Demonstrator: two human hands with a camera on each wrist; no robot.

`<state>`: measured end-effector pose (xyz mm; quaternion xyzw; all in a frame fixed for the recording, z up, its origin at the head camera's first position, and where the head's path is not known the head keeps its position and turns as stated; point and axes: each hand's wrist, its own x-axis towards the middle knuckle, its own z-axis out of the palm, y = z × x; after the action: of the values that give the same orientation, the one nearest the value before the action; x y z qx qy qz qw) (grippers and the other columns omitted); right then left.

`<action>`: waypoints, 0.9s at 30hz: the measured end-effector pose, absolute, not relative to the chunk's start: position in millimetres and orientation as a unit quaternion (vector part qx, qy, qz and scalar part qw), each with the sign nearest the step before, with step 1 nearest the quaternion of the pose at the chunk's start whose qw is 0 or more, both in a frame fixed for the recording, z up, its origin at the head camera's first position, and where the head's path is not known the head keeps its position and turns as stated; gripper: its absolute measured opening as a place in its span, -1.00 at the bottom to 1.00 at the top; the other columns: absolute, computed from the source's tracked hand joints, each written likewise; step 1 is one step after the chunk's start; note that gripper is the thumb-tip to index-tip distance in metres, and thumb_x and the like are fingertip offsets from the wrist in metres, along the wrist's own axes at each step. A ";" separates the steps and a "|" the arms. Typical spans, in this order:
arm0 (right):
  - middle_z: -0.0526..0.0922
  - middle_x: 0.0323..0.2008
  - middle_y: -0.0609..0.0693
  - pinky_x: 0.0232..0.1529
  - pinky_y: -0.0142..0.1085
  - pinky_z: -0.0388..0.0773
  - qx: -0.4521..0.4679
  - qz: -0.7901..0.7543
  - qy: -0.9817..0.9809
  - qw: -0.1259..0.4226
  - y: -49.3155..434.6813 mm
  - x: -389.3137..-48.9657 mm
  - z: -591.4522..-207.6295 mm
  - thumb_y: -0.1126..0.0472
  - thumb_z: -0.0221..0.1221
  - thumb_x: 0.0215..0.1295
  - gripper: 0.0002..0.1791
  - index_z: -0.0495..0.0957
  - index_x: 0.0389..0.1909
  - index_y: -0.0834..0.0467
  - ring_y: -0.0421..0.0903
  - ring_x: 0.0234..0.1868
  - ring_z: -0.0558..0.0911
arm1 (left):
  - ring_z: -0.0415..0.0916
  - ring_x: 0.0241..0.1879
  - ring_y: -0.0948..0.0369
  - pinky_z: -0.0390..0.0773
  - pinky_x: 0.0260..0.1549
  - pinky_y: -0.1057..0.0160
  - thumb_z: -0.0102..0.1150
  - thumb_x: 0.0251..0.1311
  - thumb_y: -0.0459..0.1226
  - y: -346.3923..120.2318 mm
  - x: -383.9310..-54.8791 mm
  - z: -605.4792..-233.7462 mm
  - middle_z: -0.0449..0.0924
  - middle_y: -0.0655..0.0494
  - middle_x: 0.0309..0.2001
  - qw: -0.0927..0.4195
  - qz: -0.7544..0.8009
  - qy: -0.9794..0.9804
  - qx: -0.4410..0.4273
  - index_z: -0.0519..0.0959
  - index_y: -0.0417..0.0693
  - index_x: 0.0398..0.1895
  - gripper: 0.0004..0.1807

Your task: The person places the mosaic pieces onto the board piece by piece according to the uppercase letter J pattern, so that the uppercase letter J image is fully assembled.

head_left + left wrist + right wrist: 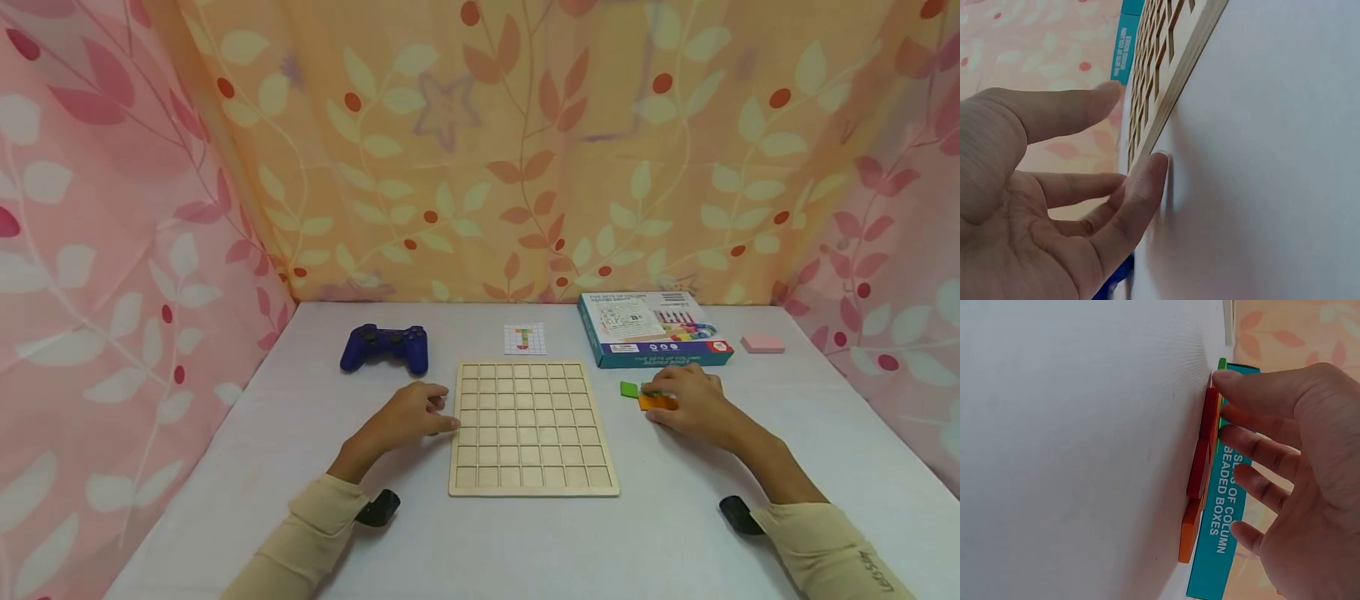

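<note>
A wooden grid board [527, 433] is laid flat near the middle of the tabletop [540, 546], between the hands, presumably so that it can be reached from both sides. Its left edge is met, or nearly met, by the thumb of the left hand [408, 412], whose fingers are loosely bent and grasp nothing; whether the board is being steadied cannot be told. A small cluster of tiles, well inside the tabletop's right edge, is partly covered by the right hand [693, 404]: a green tile [628, 389] is seen at its left, orange tiles [656, 402] beneath the fingers, and red tiles [1197, 469] in the right wrist view. Thumb and fingers are set about the cluster, a posture suited to thin, flat pieces, but whether any tile is actually pinched cannot be told. A card [525, 339] bearing a J in coloured squares is placed just beyond the board's far edge, apparently turned to be read from the near side. Toward the tabletop's far edge a box [637, 325] is laid flat, with a pink block [762, 344] beside it near the far right corner; a blue game controller [385, 346] is set toward the far left corner, seemingly kept aside.
</note>
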<state>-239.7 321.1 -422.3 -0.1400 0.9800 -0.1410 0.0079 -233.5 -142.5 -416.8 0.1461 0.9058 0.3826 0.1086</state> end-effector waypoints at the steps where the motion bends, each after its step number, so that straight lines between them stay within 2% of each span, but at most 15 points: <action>1: 0.68 0.05 0.17 0.03 0.24 0.38 -0.140 -0.142 0.980 0.008 319.9 -239.7 -422.4 0.01 0.46 0.24 -0.57 0.79 0.08 0.12 0.25 0.12 0.42 | 0.61 -0.02 0.05 0.67 -0.05 0.07 0.53 0.19 -0.22 -140.9 -233.0 -417.4 0.67 -0.13 0.02 0.111 0.389 0.904 0.139 0.54 -0.45 0.32 -0.29; 5: 0.68 -0.05 0.10 -0.02 0.17 0.41 -0.150 -0.144 0.978 0.009 317.9 -238.9 -421.5 0.08 0.46 0.25 -0.67 0.82 -0.01 0.12 0.17 0.05 0.44 | 0.57 -0.09 0.13 0.62 -0.13 0.17 0.55 0.14 -0.25 -136.3 -231.3 -419.9 0.65 -0.07 -0.02 0.120 0.408 0.896 0.127 0.53 -0.45 0.33 -0.27; 11: 0.69 -0.12 0.05 -0.07 0.06 0.40 -0.155 -0.153 0.976 0.013 319.7 -238.2 -420.4 0.06 0.46 0.25 -0.72 0.84 -0.08 0.10 0.09 0.01 0.45 | 0.54 -0.13 0.17 0.57 -0.19 0.27 0.57 0.07 -0.28 -131.4 -230.5 -421.2 0.62 -0.04 -0.03 0.129 0.426 0.887 0.125 0.52 -0.46 0.33 -0.24; 17: 0.74 -0.15 0.03 0.01 0.15 0.43 -0.163 -0.172 0.971 0.010 318.7 -237.2 -419.7 0.07 0.48 0.23 -0.72 0.84 -0.11 0.13 0.11 0.02 0.50 | 0.54 -0.20 0.20 0.57 -0.21 0.29 0.58 0.04 -0.34 -130.3 -230.4 -421.1 0.62 -0.02 -0.03 0.131 0.424 0.888 0.124 0.50 -0.45 0.37 -0.21; 20: 0.77 -0.14 0.01 0.06 0.17 0.42 -0.166 -0.194 0.967 0.009 313.0 -237.0 -416.7 0.09 0.48 0.24 -0.74 0.83 -0.12 0.12 0.10 0.03 0.51 | 0.62 -0.24 0.23 0.64 -0.26 0.28 0.57 0.03 -0.42 -131.0 -230.2 -422.2 0.62 -0.05 -0.01 0.137 0.437 0.880 0.127 0.47 -0.48 0.38 -0.20; 27: 0.78 -0.14 -0.06 -0.05 -0.11 0.46 -0.196 -0.223 0.955 0.004 289.8 -243.6 -412.2 0.10 0.47 0.27 -0.77 0.82 -0.12 0.11 0.01 -0.02 0.52 | 0.70 -0.22 0.23 0.72 -0.29 0.26 0.56 0.02 -0.51 -128.5 -228.5 -421.7 0.61 -0.07 0.04 0.142 0.453 0.874 0.108 0.46 -0.47 0.40 -0.19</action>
<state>-243.6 289.8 -412.2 -0.1956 0.9549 -0.2235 0.0038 -228.5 -128.5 -421.7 0.1084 0.8737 0.4526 0.1416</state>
